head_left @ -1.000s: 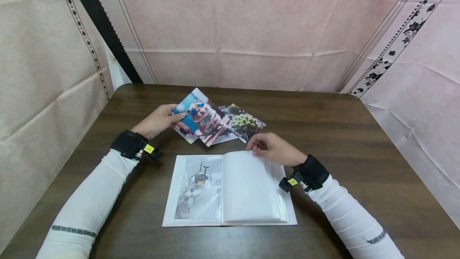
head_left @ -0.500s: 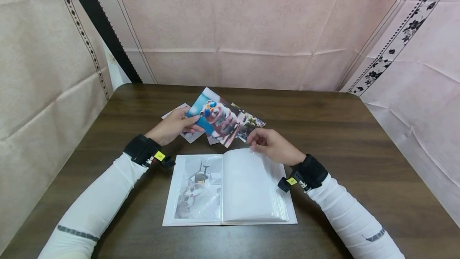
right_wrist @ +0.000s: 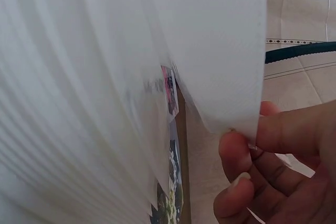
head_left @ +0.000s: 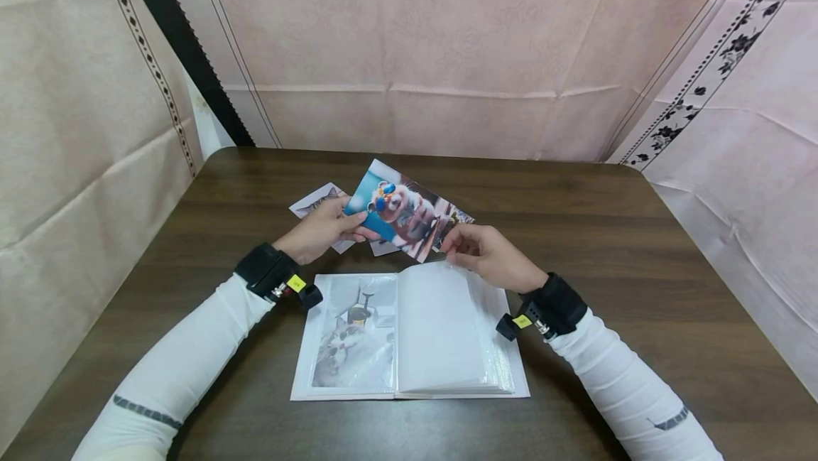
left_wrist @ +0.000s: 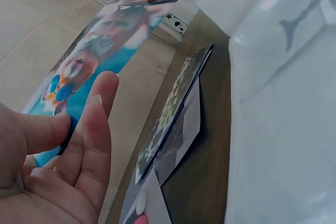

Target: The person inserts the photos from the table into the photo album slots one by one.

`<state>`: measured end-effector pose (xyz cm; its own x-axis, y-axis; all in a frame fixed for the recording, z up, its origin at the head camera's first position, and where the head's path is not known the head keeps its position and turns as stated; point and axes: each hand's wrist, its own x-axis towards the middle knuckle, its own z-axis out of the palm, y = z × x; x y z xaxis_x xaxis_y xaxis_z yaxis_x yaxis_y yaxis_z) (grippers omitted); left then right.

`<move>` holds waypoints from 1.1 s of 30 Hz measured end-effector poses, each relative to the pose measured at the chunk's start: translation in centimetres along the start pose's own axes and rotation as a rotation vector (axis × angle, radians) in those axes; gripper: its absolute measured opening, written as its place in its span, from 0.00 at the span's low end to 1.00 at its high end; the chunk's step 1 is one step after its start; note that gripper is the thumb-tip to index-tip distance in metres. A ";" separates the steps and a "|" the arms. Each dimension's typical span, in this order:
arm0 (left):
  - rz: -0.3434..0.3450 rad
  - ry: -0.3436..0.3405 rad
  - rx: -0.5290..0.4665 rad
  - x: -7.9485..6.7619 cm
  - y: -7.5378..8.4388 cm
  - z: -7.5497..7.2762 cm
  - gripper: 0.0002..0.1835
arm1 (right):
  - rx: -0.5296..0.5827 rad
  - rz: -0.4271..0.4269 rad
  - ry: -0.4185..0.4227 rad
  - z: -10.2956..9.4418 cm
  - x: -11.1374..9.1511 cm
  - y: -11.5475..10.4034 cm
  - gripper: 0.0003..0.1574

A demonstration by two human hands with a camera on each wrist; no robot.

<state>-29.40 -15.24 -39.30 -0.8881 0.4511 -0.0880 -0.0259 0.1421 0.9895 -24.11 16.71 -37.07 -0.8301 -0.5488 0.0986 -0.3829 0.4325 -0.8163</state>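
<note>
Holding a glossy photo print near its blue left end, the left hand is pinching with the thumb lying on the picture side; that grip is standing only as wide as the thin print itself. The print is slanting above the worktop, just beyond the album, its lower corner pointing toward the album's top edge; below it, other loose prints are overlapping on the worktop

The right hand is pinching the top corner of a whitish album page between thumb and fingertip — a closed, light grip on the very corner — and the page is bowing up along its top edge. On the facing side, a hazy picture is showing under a clear sleeve

In handling, the print is probably being very light, thin and springy, stiff enough to carry from one end but easily creased at the corners; its shiny face is likely slipping a little and taking fingerprints, so the edges are offering the safest hold. The page is looking softer and floppier, perhaps clinging to its neighbours — its outer corner is giving a sensible hold, with hard tugging risking a kink or tear
</note>
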 end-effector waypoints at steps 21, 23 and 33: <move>-0.019 0.021 -0.041 0.1 0.0 0.8 0.24 | 0.024 -0.006 0.028 0.1 -0.2 -0.5 0.10; -0.023 0.019 -0.040 0.1 0.0 0.9 0.24 | 0.021 -0.006 0.029 0.1 -0.2 -0.4 0.10; -0.021 0.004 0.007 0.0 -0.1 0.9 0.25 | 0.031 -0.001 0.027 0.1 -0.1 -0.3 0.10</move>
<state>-28.97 -14.45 -39.49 -0.8891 0.4449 -0.1080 -0.0408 0.1578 0.9866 -23.81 16.55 -36.88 -0.8408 -0.5292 0.1142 -0.3710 0.4096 -0.8334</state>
